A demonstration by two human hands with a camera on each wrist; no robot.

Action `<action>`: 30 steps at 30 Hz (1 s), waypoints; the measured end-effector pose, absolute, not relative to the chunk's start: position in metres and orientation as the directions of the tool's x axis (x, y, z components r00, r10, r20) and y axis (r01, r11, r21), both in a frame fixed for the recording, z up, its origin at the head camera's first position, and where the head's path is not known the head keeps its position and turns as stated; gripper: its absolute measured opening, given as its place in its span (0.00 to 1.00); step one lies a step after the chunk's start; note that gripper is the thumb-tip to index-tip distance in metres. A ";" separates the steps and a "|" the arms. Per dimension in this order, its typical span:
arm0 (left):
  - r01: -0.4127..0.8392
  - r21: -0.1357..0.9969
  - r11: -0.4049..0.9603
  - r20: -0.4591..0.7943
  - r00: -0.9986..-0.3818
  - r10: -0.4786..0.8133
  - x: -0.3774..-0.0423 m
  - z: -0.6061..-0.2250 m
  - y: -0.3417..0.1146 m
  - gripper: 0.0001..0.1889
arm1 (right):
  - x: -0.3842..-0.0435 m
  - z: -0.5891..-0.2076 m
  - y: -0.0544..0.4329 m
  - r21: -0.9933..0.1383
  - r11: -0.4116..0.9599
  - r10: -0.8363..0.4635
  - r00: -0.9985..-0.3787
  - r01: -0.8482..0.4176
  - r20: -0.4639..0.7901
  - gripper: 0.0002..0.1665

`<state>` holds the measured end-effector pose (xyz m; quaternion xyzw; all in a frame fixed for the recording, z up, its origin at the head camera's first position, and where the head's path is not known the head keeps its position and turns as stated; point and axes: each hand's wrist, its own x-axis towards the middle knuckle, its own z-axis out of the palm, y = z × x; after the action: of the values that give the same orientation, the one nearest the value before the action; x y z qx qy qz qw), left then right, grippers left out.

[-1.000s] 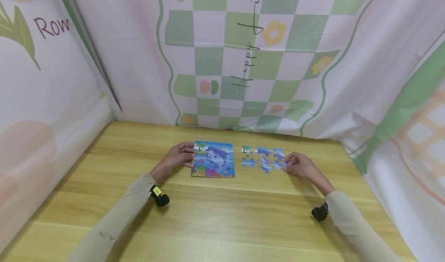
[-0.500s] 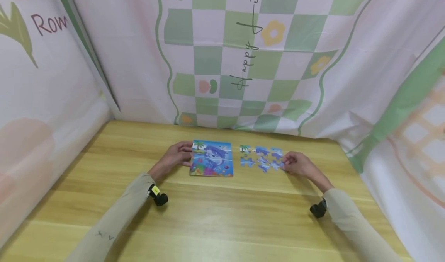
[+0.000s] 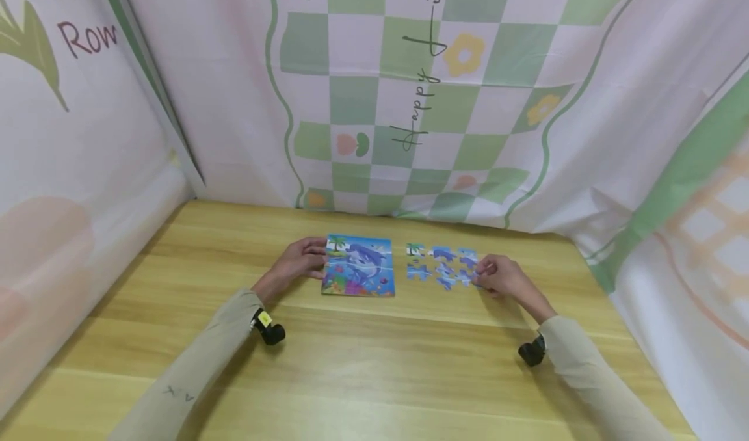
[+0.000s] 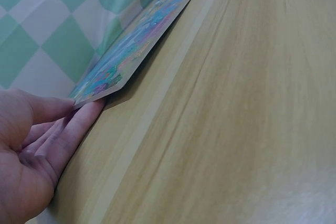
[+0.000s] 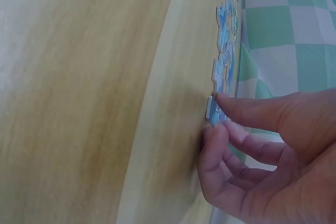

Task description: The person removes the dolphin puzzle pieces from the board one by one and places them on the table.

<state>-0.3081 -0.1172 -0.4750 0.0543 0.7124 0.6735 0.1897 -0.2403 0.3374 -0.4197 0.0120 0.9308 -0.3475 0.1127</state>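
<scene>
My left hand [image 3: 300,260] holds the left edge of a square dolphin puzzle board [image 3: 359,267]. In the left wrist view the thumb lies on top of the board's corner and the fingers sit beneath it, the near edge tilted up off the table. To the right of the board lie several loose blue jigsaw pieces [image 3: 443,253], set out in two rows. At their right end my right hand [image 3: 504,277] pinches a small blue jigsaw piece [image 5: 211,109] between thumb and fingers, beside the lower row. The fingers partly hide that piece.
A light wooden table [image 3: 374,363] spreads toward me. Behind it hangs a green-and-white checked curtain [image 3: 409,103], and white printed cloth [image 3: 76,155] closes off the left side, with more cloth [image 3: 679,259] at the right.
My right hand and forearm have shifted slightly left, closer to the loose pieces. The left hand keeps its hold on the board, which stays in place.
</scene>
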 end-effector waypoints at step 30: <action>-0.216 0.975 0.059 -0.223 -0.918 0.327 -0.309 -0.474 -0.118 0.28 | -0.250 -0.411 0.249 -0.665 0.730 -0.245 -0.969 -0.158 -0.039 0.10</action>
<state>-0.3086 -0.1179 -0.4736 0.0399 0.7002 0.6847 0.1983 -0.2496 0.2488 -0.4108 -0.1087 0.9280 -0.3509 0.0619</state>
